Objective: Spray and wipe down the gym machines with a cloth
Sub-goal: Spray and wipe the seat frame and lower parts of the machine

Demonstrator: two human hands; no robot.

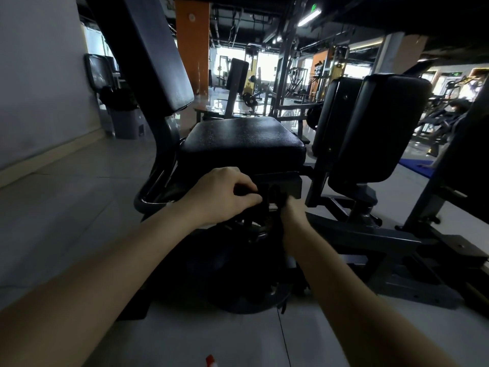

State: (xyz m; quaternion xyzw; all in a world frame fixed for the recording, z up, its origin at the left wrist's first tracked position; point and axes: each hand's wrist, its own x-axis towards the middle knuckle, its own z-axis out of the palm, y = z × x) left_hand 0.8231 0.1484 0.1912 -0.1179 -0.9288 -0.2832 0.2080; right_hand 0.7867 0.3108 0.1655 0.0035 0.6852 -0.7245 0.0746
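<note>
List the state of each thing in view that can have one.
left hand: fingers curled, pinching a dark item under the seat pad
right hand: extended under the seat pad, fingers hidden in shadow
seat pad: level, nothing on it
back pad: tilted
spray bottle: only its red tip shows, unheld

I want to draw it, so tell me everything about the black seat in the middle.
The seat is a thick, squarish black pad, like glossy vinyl with fine creases. It lies flat on a metal frame, between a tilted backrest and upright pads. Light gleams on top. The left hand and right hand are below its front; contact unclear.
</note>
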